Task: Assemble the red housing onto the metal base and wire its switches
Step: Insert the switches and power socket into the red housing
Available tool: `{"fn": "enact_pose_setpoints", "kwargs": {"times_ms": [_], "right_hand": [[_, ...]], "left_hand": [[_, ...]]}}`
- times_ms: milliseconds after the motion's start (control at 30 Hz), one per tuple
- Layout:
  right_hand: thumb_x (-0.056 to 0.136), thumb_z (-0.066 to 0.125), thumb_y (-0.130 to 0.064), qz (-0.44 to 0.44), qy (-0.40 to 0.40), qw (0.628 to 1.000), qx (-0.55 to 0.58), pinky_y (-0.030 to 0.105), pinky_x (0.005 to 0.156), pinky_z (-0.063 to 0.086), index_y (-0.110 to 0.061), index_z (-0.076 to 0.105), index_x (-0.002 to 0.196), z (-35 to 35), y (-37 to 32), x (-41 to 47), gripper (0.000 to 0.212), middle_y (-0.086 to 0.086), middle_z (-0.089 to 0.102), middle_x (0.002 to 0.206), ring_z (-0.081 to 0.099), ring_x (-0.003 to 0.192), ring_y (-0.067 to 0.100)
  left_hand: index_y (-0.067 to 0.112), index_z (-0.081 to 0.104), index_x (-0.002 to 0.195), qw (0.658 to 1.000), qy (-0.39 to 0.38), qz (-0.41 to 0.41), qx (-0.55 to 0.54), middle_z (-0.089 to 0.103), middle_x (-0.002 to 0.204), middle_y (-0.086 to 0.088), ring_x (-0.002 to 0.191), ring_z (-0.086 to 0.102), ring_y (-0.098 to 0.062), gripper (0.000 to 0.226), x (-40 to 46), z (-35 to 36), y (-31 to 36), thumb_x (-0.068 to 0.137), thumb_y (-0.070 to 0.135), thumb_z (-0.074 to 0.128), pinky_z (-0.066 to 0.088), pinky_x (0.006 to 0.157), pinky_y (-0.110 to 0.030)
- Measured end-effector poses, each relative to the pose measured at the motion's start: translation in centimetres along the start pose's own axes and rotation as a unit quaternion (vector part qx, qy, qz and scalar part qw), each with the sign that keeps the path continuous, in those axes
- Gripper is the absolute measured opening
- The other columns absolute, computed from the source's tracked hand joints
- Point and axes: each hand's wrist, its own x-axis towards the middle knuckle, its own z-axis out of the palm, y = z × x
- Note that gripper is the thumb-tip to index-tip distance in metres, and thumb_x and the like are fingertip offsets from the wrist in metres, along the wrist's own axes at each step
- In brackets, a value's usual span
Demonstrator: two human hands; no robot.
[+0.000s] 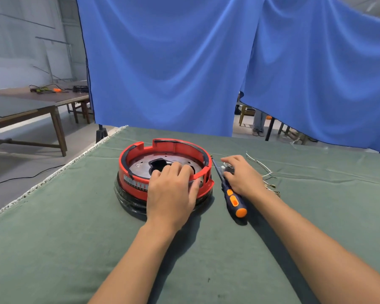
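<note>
A: What covers the worktop [75, 238]?

B: A green cloth, creased toward the far right, with a frayed pale fringe along its left edge. The red housing [162, 150] sits near the middle of it, seated over a metal base [140, 164] whose perforated plate shows inside the ring.

A: And the hands?

B: The left hand [171, 191] grips the housing's near rim, its fingers [176, 167] curled over the edge onto the plate. The right hand [241, 174] rests just right of the housing on a small metal part [228, 168], fingers bent over it; whether they pinch it cannot be told. A screwdriver [234, 198] with a blue and orange handle lies beside that hand, and loose wires [263, 170] trail on the cloth to its right.

A: The room?

B: A blue curtain [184, 62] hangs right behind the worktop. Wooden tables [31, 106] stand to the left on a grey floor, one carrying cables, with a pale wall behind.
</note>
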Motion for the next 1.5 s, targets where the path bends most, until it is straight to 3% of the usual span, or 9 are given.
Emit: {"fn": "enact_pose_setpoints", "kwargs": {"times_ms": [133, 267, 400, 533, 633, 733, 1000, 1167, 1500], "right_hand": [[0.094, 0.043, -0.014, -0.009, -0.064, 0.996, -0.065, 0.04, 0.094, 0.045, -0.023, 0.039, 0.142, 0.5, -0.2, 2.1, 0.049, 0.004, 0.039, 0.144, 0.047, 0.125, 0.03], [0.089, 0.051, -0.008, 0.031, -0.037, 0.998, -0.047, 0.036, 0.087, 0.044, -0.013, 0.057, 0.121, 0.5, -0.3, 2.0, 0.033, 0.014, 0.048, 0.122, 0.053, 0.109, 0.036], [0.086, 0.062, -0.015, 0.038, 0.083, 0.992, 0.085, 0.037, 0.083, 0.045, -0.018, 0.061, 0.105, -0.8, -0.7, -1.4, 0.019, 0.005, 0.052, 0.111, 0.057, 0.096, 0.028], [0.081, 0.07, -0.023, 0.003, 0.19, 0.964, 0.184, 0.031, 0.064, 0.047, -0.028, 0.065, 0.096, -2.2, -1.7, -6.2, 0.016, -0.012, 0.058, 0.1, 0.063, 0.075, 0.012], [0.079, 0.072, -0.01, 0.046, 0.162, 0.901, 0.399, 0.031, 0.053, 0.051, -0.017, 0.07, 0.095, -3.1, -2.9, -8.5, 0.017, 0.002, 0.065, 0.091, 0.068, 0.06, 0.019], [0.079, 0.07, 0.0, 0.066, 0.118, 0.851, 0.508, 0.024, 0.038, 0.046, -0.008, 0.069, 0.097, -3.3, -3.8, -10.1, 0.02, 0.005, 0.065, 0.08, 0.063, 0.046, 0.016], [0.077, 0.069, 0.007, 0.032, 0.011, 0.809, 0.587, 0.026, 0.052, 0.056, -0.011, 0.069, 0.095, -3.5, -4.5, -12.0, 0.025, 0.008, 0.068, 0.089, 0.069, 0.065, 0.018], [0.084, 0.066, -0.002, 0.025, 0.024, 0.814, 0.58, 0.024, 0.051, 0.054, -0.01, 0.065, 0.095, -3.5, -4.6, -12.1, 0.014, 0.004, 0.068, 0.085, 0.069, 0.062, 0.016], [0.078, 0.065, 0.012, 0.03, 0.026, 0.823, 0.567, 0.027, 0.057, 0.058, -0.012, 0.064, 0.095, -3.7, -4.4, -11.5, 0.029, 0.009, 0.066, 0.095, 0.065, 0.08, 0.024]], "left_hand": [[0.014, 0.065, 0.093, 1.0, -0.009, -0.006, -0.008, 0.064, 0.09, -0.004, 0.082, 0.058, -0.029, 0.023, 0.2, 0.0, 0.2, 0.089, 0.036, 0.057, 0.044, 0.074, -0.041], [0.015, 0.065, 0.095, 1.0, -0.011, -0.009, -0.016, 0.064, 0.093, -0.004, 0.085, 0.057, -0.028, 0.025, 0.1, -0.2, 0.0, 0.09, 0.038, 0.056, 0.043, 0.077, -0.04], [0.015, 0.065, 0.093, 1.0, -0.012, -0.011, -0.025, 0.064, 0.092, -0.003, 0.084, 0.058, -0.028, 0.026, 0.0, -0.4, 0.1, 0.089, 0.038, 0.054, 0.044, 0.077, -0.04], [0.015, 0.066, 0.087, 0.998, -0.016, -0.022, -0.053, 0.065, 0.088, -0.002, 0.082, 0.059, -0.027, 0.026, -0.2, -0.8, 0.3, 0.085, 0.038, 0.054, 0.044, 0.076, -0.04], [0.015, 0.067, 0.082, 0.994, -0.006, -0.021, -0.102, 0.065, 0.085, 0.002, 0.084, 0.058, -0.023, 0.019, -0.5, -1.3, 0.2, 0.081, 0.034, 0.062, 0.038, 0.076, -0.034], [0.016, 0.066, 0.074, 0.989, 0.007, -0.016, -0.149, 0.064, 0.078, 0.007, 0.082, 0.057, -0.019, 0.014, -1.2, -2.1, 0.0, 0.076, 0.028, 0.06, 0.03, 0.072, -0.027], [0.015, 0.065, 0.067, 0.981, 0.024, -0.034, -0.192, 0.064, 0.072, 0.007, 0.08, 0.054, -0.015, 0.012, -2.8, -3.8, 0.2, 0.074, 0.019, 0.055, 0.029, 0.073, -0.027], [0.014, 0.067, 0.073, 0.985, 0.023, -0.03, -0.166, 0.065, 0.077, 0.007, 0.083, 0.053, -0.014, 0.013, -3.2, -3.7, 0.3, 0.076, 0.02, 0.056, 0.034, 0.077, -0.029], [0.017, 0.067, 0.076, 0.983, 0.027, -0.039, -0.177, 0.065, 0.079, 0.008, 0.083, 0.055, -0.014, 0.012, -3.2, -3.5, 0.4, 0.078, 0.02, 0.055, 0.035, 0.08, -0.032]]}}
